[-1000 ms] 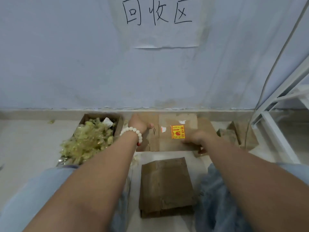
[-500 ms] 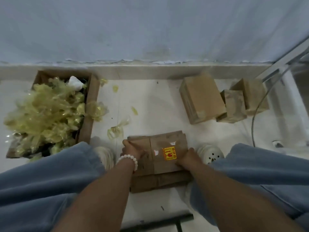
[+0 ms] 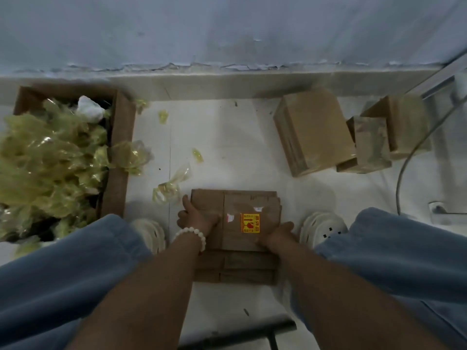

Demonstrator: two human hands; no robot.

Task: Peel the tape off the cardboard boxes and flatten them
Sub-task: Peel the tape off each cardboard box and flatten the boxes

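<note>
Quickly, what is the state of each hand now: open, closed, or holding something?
Left hand: holds the left edge of the flattened box.
Right hand: on the box's near right corner; grip cannot be told.

A white bead bracelet (image 3: 190, 234) circles the left wrist. Both forearms are bare. Light blue trousers (image 3: 75, 261) cover the legs, and white perforated clogs (image 3: 326, 227) the feet.
</note>
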